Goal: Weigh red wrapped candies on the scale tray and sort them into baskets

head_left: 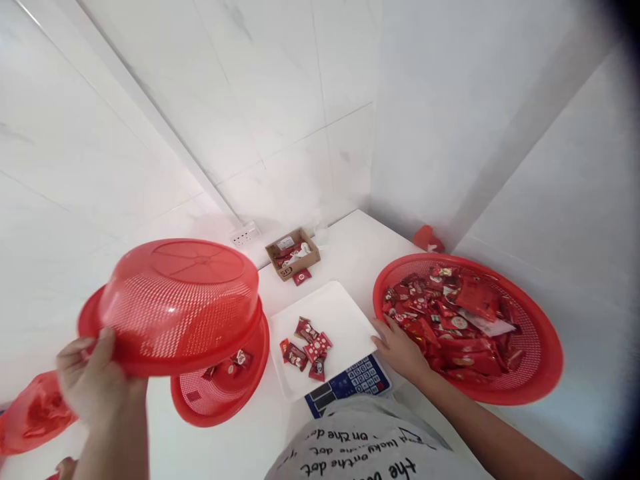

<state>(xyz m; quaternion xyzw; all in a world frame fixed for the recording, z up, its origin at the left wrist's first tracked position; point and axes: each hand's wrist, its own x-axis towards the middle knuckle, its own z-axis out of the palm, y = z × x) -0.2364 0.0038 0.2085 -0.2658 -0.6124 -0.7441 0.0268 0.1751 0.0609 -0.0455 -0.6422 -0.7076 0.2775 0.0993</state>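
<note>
My left hand is closed around the rim of a red plastic basket, which it holds tipped upside down. Below is another red basket, with a few small wrapped snack packets visible inside. My right hand is at the right edge of the white scale tray, fingers apart, beside a large red basket. Several red snack packets lie on the tray. The scale's blue keypad shows at its front edge.
Heaped red packets fill the right basket. A small cardboard box with packets stands near the wall, one packet before it. A wall socket is behind. At the lower left lies a red plastic bag, with part of another hand below.
</note>
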